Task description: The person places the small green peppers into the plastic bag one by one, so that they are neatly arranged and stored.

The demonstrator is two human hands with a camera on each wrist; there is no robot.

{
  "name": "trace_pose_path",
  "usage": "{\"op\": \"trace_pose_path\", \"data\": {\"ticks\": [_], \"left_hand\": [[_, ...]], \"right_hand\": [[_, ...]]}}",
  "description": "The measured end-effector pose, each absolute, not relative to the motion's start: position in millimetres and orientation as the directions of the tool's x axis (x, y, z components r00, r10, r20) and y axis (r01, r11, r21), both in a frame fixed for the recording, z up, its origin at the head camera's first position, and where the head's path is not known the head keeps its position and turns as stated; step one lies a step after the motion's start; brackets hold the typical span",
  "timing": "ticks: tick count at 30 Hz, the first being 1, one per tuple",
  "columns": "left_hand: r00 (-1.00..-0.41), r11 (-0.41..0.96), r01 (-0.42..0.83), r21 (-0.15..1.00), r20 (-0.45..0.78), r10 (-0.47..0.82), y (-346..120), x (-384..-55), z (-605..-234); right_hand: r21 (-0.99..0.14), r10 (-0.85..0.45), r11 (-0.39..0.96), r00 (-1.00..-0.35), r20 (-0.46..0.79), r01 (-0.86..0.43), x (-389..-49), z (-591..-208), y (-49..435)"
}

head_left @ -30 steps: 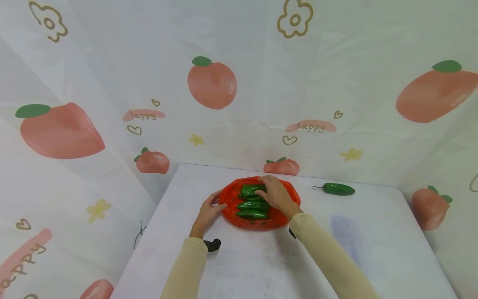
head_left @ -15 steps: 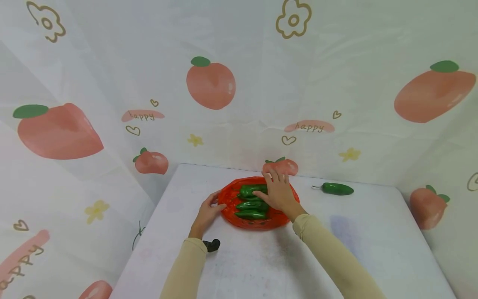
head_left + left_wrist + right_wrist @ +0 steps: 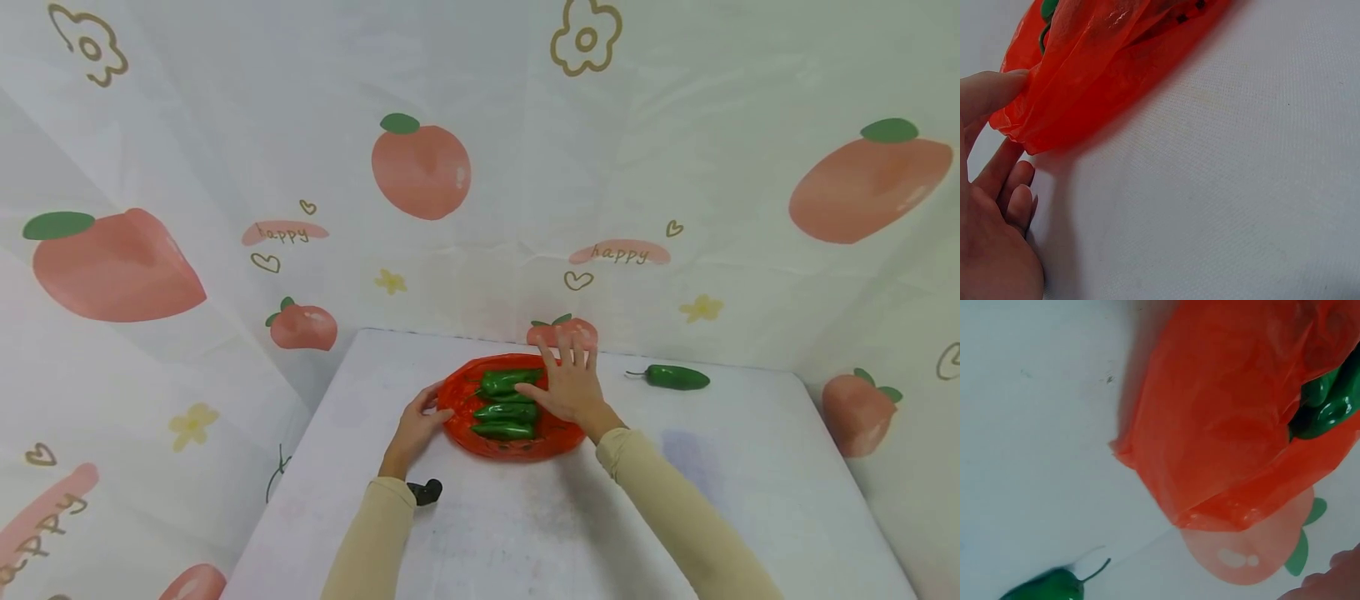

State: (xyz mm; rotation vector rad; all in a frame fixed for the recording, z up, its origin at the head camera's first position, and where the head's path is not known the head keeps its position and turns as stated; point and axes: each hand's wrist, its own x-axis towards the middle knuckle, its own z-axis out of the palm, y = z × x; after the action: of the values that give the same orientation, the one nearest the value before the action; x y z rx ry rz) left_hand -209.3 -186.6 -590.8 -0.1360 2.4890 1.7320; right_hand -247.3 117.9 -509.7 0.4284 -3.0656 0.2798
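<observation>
A red plastic bag [image 3: 517, 451] lies on the table with its mouth spread, and several green peppers [image 3: 506, 431] lie inside it. My left hand [image 3: 411, 432] pinches the bag's left edge, thumb on top and fingers beneath, as the left wrist view shows. My right hand [image 3: 576, 390] is over the bag's right side with fingers spread and pointing to the back wall; its thumb overlaps the peppers in the head view. The right wrist view shows only part of that hand [image 3: 1335, 579] at the corner, beside the bag [image 3: 1210, 425].
Another green pepper [image 3: 677, 377] lies outside the bag, at the table's back right. A white cloth [image 3: 487, 275] printed with peaches hangs behind and beside the table [image 3: 720, 500]. A black device [image 3: 427, 492] sits at my left wrist.
My right hand has shifted slightly right from over the peppers, and its fingers have straightened and spread. My left hand stays at the bag's left edge.
</observation>
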Motion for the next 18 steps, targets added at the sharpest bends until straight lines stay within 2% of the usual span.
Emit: {"op": "trace_pose_path", "data": {"ticks": [18], "left_hand": [[-0.987, 0.363, -0.154, 0.919, -0.156, -0.024, -186, -211, -593]], "right_hand": [[-0.251, -0.221, 0.943, -0.975, 0.021, -0.219, -249, -513, 154]]}}
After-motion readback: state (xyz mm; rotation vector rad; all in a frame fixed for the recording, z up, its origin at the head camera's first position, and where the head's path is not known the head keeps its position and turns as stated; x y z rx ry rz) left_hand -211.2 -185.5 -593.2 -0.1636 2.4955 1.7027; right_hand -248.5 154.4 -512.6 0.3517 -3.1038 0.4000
